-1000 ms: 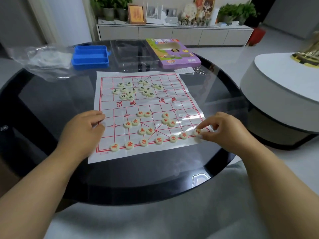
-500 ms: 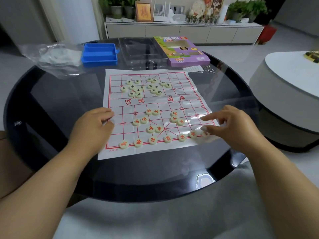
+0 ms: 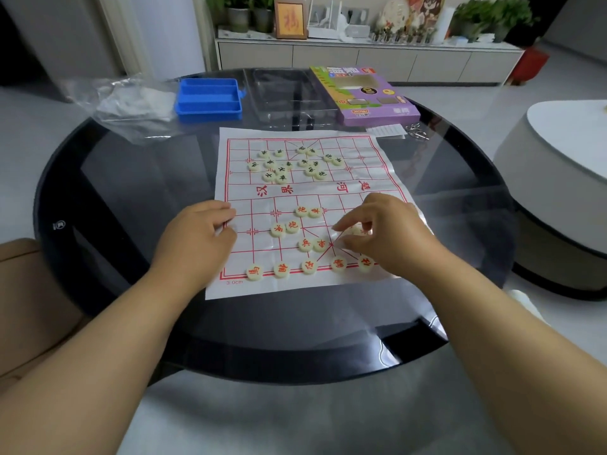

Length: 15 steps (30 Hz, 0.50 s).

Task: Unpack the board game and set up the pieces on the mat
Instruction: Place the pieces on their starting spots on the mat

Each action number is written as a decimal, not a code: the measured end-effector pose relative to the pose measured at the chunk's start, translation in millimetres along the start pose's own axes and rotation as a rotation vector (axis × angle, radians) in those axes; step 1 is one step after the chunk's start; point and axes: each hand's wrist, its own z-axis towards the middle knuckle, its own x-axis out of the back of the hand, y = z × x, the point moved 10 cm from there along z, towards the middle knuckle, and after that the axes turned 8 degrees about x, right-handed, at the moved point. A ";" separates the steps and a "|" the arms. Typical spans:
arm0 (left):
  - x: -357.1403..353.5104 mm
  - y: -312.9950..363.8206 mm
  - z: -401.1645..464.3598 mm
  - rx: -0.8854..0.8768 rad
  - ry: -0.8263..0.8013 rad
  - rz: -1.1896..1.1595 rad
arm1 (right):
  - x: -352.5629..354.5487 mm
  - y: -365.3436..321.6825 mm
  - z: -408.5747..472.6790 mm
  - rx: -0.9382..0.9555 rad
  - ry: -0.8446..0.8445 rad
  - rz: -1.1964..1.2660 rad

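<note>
A white mat [image 3: 377, 165] printed with a red grid lies on the round glass table. Round cream pieces with red characters stand in a row [image 3: 282, 269] along its near edge, and more lie loose [image 3: 301, 211] in the near half. Pieces with black characters [image 3: 279, 169] are bunched in the far half. My left hand [image 3: 197, 238] rests on the mat's left edge with its fingers curled. My right hand [image 3: 384, 231] hovers over the near right part, its fingertips closing on a red piece [image 3: 354, 229] that they partly hide.
A blue compartment tray [image 3: 208, 99], a clear plastic lid [image 3: 289, 93] and the purple game box [image 3: 368, 93] stand at the table's far side. A crumpled clear bag [image 3: 128, 103] lies far left. A white round stool [image 3: 558, 178] sits to the right.
My right hand left the row's right end and moved left and up onto a loose red piece. My left hand kept its place on the mat's edge. The camera tilted a little.
</note>
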 end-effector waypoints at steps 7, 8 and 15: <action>-0.5 1.1 -0.3 -0.009 -0.006 0.001 | -9.6 -8.4 9.3 -0.002 -0.060 -0.018; -0.6 1.1 -0.2 -0.009 -0.009 0.001 | -9.8 -9.0 10.1 -0.002 -0.061 -0.014; -0.4 0.8 1.2 -0.017 -0.012 0.001 | -17.9 -12.5 14.1 0.028 -0.097 -0.023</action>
